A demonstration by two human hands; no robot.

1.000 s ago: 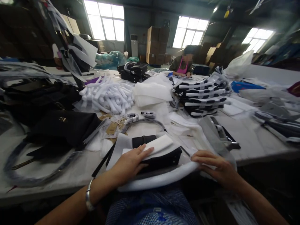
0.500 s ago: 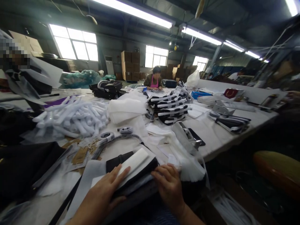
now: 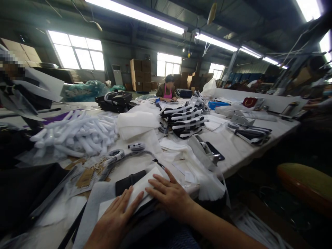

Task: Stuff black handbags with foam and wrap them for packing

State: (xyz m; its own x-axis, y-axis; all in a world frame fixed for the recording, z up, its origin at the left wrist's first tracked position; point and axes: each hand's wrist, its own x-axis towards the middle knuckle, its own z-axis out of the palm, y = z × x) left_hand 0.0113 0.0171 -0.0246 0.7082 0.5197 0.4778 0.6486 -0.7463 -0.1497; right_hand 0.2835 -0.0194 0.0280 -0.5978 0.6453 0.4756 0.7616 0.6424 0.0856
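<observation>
1. Now, fingers first: the left hand [image 3: 114, 216] lies palm down on the white pad [image 3: 143, 183], fingers almost straight and a little apart; it grips nothing that I can see.
2. The right hand [image 3: 171, 195] rests from the other side, also unclosed, fingers spread, tips upon the same pad; nothing is pinched. What is under its palm, I cannot say.
3. The pad lies on top of a dark bag [image 3: 129, 181], at the near edge of the table [image 3: 233, 148], close before the person's body.
4. Handling (my guess): pad is prob. very light, soft & easy to crease or slide, so flat, wide fingers should suit better than a hard pinch. Bag seems heavier, semi-stiff, w/ smooth cover which may scratch; best hold is prob. at both ends, from below.
5. Around: a greyish sheet [image 3: 97, 199], thin, matt, foam-like, sticks out at left; behind, a wrapped strap [image 3: 110, 169] makes an arch, prob. bendable but firm.
6. Further left: brown card tags [image 3: 85, 176] w/ pale strings, and a 2nd bag [image 3: 31, 190], black, sagging softly.
7. Beyond: a heap of white tubes [image 3: 77, 133], round, tangled; next to it folded foam [image 3: 137, 122], pale, cloudy.
8. Across: a co-worker [image 3: 164, 91] in pink apron, hands on smth. small.
</observation>
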